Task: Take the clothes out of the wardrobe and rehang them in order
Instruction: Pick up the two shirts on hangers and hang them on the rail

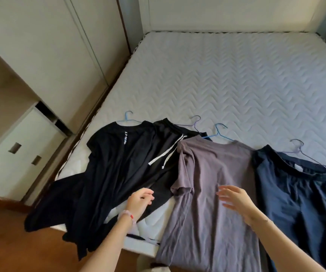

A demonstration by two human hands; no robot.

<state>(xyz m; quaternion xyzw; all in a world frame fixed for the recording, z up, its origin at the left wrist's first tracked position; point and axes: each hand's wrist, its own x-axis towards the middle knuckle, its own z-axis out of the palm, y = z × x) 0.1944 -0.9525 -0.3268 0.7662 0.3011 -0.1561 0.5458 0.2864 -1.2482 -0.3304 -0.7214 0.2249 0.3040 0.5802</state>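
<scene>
Several garments on hangers lie side by side on the near part of the mattress (236,75). A black T-shirt (115,163) with white lettering is at the left, on a blue hanger (127,116). Black drawstring shorts (170,142) lie beside it. A grey-purple T-shirt (207,203) fills the middle, and navy shorts (299,193) are on the right. My left hand (140,201) hovers with loosely curled fingers over the black clothes, holding nothing. My right hand (235,201) is spread flat just above the grey T-shirt.
White wardrobe doors (40,46) stand along the left wall, with a low white cabinet (16,152) below. Wooden floor (20,242) shows at the lower left. A padded headboard (227,14) closes the far end of the bed.
</scene>
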